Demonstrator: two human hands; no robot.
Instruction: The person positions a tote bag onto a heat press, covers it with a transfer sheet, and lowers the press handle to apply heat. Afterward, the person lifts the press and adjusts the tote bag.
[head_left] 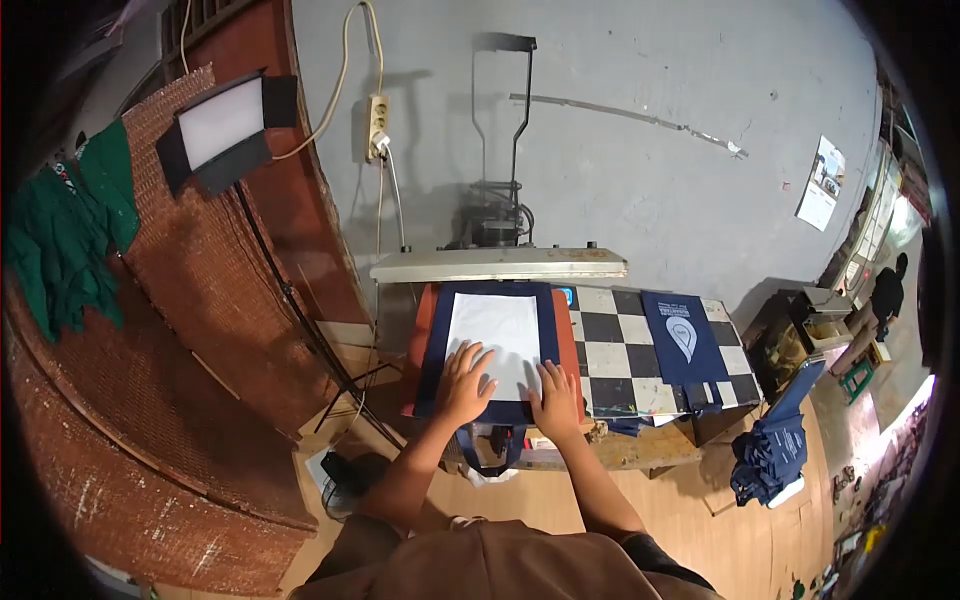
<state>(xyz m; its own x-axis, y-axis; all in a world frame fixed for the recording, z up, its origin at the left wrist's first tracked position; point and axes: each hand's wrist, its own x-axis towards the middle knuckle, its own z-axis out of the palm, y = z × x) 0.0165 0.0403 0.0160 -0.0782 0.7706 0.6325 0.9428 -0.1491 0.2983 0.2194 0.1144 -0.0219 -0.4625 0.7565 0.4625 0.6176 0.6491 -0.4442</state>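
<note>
A navy tote bag [546, 322] lies flat on the reddish pad [568, 345] of a heat press, its handles [490, 466] hanging over the front edge. On top of the bag rests a white sheet [495, 325]. My left hand [465, 385] is spread on the sheet's lower left part, fingers apart. At the lower right edge of the sheet my right hand [556, 402] lies flat with its fingers stretched out. Neither hand grips anything. Behind the pad sits the press's pale upper plate [500, 265], with its long lever [526, 90] standing up.
Right of the press, a printed navy bag [687, 340] lies on a checkered table top [612, 362]. More navy bags [770, 455] are piled lower right. A lamp [222, 125] on a stand is at left, near a wall-hung power strip [377, 125] with cords.
</note>
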